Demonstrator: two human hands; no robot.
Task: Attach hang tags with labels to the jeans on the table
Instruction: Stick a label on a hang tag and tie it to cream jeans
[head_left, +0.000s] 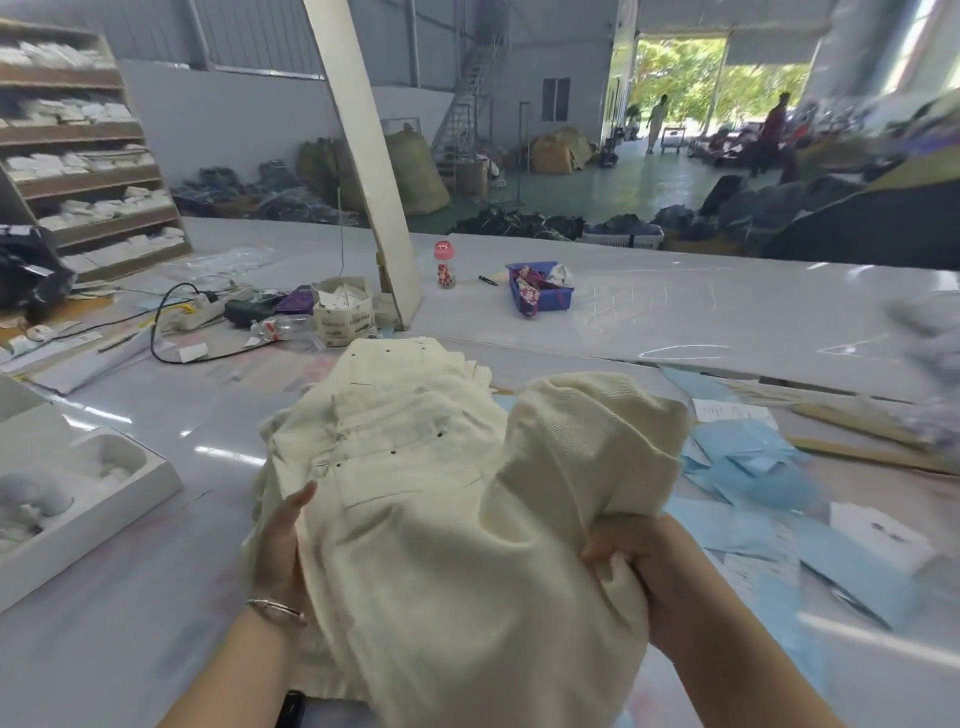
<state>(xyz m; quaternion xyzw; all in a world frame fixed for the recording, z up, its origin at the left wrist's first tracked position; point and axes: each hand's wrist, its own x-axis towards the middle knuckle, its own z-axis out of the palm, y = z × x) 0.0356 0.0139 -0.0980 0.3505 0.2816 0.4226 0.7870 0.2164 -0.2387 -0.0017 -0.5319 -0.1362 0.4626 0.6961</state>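
Observation:
A pile of cream jeans (415, 467) lies on the white table (675, 312) in front of me. The top pair is partly lifted and bunched at the right. My left hand (280, 540) lies against the pile's left side with straight fingers, a bracelet on its wrist. My right hand (639, 561) grips a fold of the cream fabric at the lower right. Light blue paper tags and white labels (753, 467) are scattered on the table to the right of the jeans. A small carton of tags (343, 312) stands behind the pile.
A white tray (78, 499) sits at the left. A power strip with black cable (192, 312), a pink-capped bottle (444, 265) and a blue basket (540, 286) lie farther back. A slanted white post (374, 171) rises behind the carton. Shelves stand at far left.

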